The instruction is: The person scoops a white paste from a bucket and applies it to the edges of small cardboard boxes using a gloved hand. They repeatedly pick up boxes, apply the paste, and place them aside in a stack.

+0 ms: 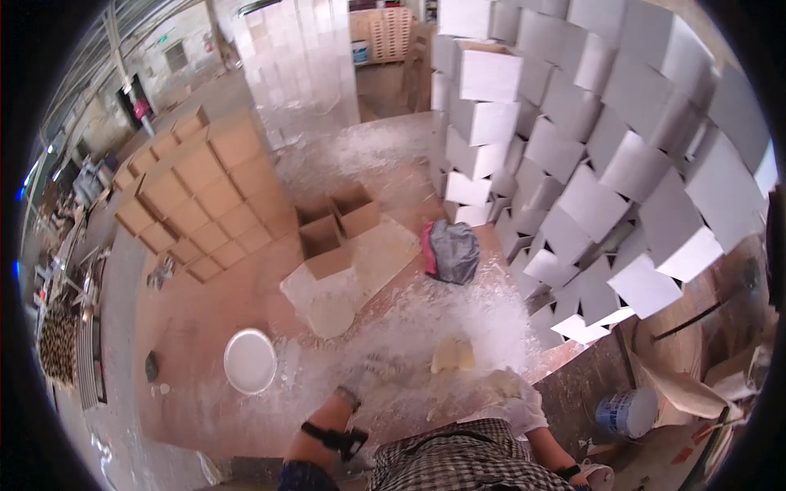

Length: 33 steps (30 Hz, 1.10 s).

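Observation:
My left hand (pixel 370 375), in a pale dusty glove, is low over the powder-covered pinkish table (pixel 184 327). Its fingers blend into the white powder, so their pose is unclear. To its right lies a pale yellow block-like piece (pixel 453 355), apart from both hands. My right hand (pixel 517 399) wears a white glove with yellowish patches near the fingers. It is at the table's near right edge, beside the yellow piece. Whether it grips anything cannot be made out. White powder (pixel 458 315) spreads across the tabletop in front of me.
A round white lid or tub (pixel 250 361) sits left of my hands. Beyond are open cardboard boxes (pixel 327 260), a grey and pink cloth bundle (pixel 453 252) and stacked brown boxes (pixel 201 192). Tall stacks of white boxes (pixel 589 200) rise on the right, above a white-and-blue bucket (pixel 640 412).

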Motion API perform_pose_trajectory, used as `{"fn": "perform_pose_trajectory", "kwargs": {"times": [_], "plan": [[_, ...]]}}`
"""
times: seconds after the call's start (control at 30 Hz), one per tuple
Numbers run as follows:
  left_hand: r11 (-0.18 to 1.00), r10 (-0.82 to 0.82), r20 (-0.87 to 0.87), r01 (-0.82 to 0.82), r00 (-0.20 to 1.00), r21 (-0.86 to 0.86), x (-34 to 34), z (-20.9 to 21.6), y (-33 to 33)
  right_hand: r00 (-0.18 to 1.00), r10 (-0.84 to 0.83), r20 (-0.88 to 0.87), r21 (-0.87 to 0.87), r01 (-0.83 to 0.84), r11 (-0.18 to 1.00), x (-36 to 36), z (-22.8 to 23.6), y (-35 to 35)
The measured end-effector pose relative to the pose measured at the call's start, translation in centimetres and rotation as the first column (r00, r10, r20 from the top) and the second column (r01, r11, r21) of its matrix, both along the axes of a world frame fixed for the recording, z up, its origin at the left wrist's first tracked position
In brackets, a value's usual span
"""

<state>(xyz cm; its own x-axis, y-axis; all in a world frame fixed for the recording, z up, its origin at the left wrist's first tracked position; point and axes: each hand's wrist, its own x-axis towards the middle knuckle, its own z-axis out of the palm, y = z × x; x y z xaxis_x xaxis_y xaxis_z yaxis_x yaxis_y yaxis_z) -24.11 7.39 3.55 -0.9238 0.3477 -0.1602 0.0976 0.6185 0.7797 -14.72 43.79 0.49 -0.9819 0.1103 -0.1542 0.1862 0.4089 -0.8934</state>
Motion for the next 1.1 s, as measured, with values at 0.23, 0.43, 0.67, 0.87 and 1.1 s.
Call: {"fn": "perform_pose_trajectory", "kwargs": {"times": [0.23, 0.43, 0.67, 0.87, 1.1], "plan": [[0.851, 0.168, -0.615, -0.428, 0.77, -0.304, -11.2, 4.3, -5.2, 0.993, -0.114, -0.04, 0.1, 0.118, 0.988, 1.7, 1.1, 0.8], [0.788, 0.027, -0.742, -0.471, 0.67, -0.397, -19.3, 6.8, -7.5, 0.982, -0.155, -0.11, 0.014, 0.158, 0.987, -4.2, 2.1, -3.1], [0.595, -0.115, -0.617, -0.444, 0.778, -0.67, -28.7, 5.1, -5.7, 0.838, 0.485, -0.249, 0.54, -0.296, 0.788, -14.7, 3.6, -6.9], [0.682, -0.042, -0.594, -0.412, 0.803, -0.605, -34.8, 2.1, -7.5, 0.547, 0.827, -0.128, 0.851, -0.367, 0.374, -22.0, 6.0, -14.4], [0.653, 0.011, -0.556, -0.428, 0.831, -0.625, -37.0, -0.1, -7.1, 0.738, 0.664, -0.121, 0.762, -0.36, 0.539, -24.8, 3.3, -15.7]]}}
